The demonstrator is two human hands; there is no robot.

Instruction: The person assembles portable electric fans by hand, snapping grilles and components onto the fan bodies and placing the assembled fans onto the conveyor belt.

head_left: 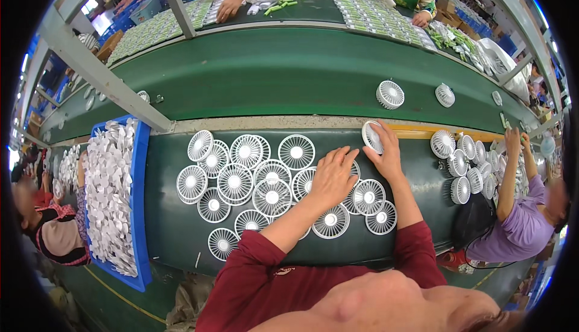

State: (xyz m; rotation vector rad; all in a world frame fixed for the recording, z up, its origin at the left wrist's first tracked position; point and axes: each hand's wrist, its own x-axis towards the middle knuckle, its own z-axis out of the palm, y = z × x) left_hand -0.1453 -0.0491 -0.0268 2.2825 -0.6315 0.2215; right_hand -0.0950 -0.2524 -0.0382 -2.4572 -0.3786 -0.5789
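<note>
Lifting one fan grille off the pile toward the belt.

My right hand (386,151) has its fingers clamped on a white grille (371,136), tilted on edge at the bench's far rim, just short of the green belt (289,72) where two fans (390,94) already lie. My left hand (332,175) rests flat, fingers together, on the heap of grilles (253,181), gripping nothing. I judge it best to hold the grille by its rim, not its thin spokes, keep the left palm steadying the heap so neighbours don't slide, and set the piece down flat, apart from the others.
</note>
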